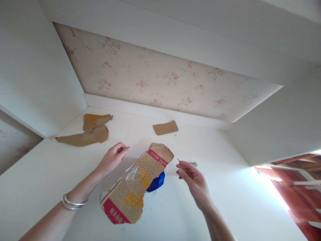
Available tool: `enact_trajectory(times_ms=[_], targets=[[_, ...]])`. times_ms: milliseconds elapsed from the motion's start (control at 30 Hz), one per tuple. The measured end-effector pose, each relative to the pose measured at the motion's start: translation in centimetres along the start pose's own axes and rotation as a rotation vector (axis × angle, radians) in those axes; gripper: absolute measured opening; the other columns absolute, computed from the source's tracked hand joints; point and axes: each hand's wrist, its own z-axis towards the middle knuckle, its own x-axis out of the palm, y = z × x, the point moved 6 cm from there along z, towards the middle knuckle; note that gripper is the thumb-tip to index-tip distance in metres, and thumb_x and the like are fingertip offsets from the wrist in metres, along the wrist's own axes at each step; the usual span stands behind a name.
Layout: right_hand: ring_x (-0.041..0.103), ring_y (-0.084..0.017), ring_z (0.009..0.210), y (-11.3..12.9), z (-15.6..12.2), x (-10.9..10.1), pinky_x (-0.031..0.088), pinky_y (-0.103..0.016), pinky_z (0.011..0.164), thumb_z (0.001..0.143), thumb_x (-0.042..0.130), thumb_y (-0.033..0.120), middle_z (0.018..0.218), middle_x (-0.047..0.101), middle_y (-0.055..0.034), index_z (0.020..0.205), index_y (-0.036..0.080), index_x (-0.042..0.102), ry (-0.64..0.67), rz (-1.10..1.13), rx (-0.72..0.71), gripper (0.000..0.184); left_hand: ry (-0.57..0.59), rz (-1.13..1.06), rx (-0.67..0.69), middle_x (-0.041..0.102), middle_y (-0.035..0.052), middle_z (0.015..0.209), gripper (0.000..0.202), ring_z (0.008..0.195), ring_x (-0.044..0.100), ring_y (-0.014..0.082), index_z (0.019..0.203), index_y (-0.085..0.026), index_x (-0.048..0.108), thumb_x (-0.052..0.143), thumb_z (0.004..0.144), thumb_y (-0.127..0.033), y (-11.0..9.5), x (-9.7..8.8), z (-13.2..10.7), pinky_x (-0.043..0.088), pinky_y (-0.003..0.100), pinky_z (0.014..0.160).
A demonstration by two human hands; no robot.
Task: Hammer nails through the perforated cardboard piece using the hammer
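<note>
My left hand [113,158] hovers over the white surface with its fingers curled in against the thumb; what it holds, if anything, is hidden. My right hand [191,174] pinches a thin metal pin [178,160] between thumb and forefinger. Between the hands a torn strip of brown cardboard [136,187], with red bands, yellow patches, many small holes and clear tape, lies tilted over a blue object [156,182]. Neither hand touches the cardboard. A silver bangle [72,202] sits on my left wrist.
Torn brown cardboard pieces [87,134] lie at the back left, and a small perforated piece [165,128] lies near the back ledge. A small grey item [194,164] is beside my right fingers. Floral wallpaper [155,77] backs the white alcove. Red wooden slats [296,177] show lower right.
</note>
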Motion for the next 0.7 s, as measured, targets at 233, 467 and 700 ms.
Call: enact_trajectory(times_ms=[233, 467, 700], targets=[[0.065, -0.017, 0.076, 3.9, 0.0, 2.0, 0.055, -0.026, 0.063, 0.092, 0.058, 0.038, 0.094, 0.072, -0.0061, 0.095, 0.022, 0.074, -0.036, -0.099, -0.24, 0.023, 0.191, 0.099, 0.162, 0.046, -0.0061, 0.061, 0.034, 0.056, 0.043, 0.0126, 0.072, -0.022, 0.048, 0.05, 0.09, -0.05, -8.5, 2.4, -1.7, 0.033, 0.025, 0.054], [0.067, -0.018, 0.074, 5.0, 0.8, 3.5, 0.053, -0.023, 0.062, 0.095, 0.053, 0.039, 0.082, 0.074, -0.0034, 0.091, 0.022, 0.074, -0.044, -0.237, -0.272, 0.027, 0.352, 0.233, 0.436, 0.065, -0.0006, 0.086, 0.015, 0.079, 0.06, 0.0165, 0.091, -0.023, 0.06, 0.054, 0.092, -0.037, -11.4, 6.5, -2.1, 0.045, 0.028, 0.072], [0.069, -0.019, 0.076, 5.1, 1.0, 4.4, 0.052, -0.024, 0.065, 0.096, 0.051, 0.036, 0.086, 0.076, -0.0044, 0.092, 0.022, 0.074, -0.037, -0.258, -0.324, 0.027, 0.428, 0.5, 0.685, 0.064, 0.0028, 0.107, 0.021, 0.105, 0.057, 0.0235, 0.104, -0.025, 0.063, 0.067, 0.086, -0.033, -11.6, 9.0, -1.6, 0.041, 0.036, 0.09]])
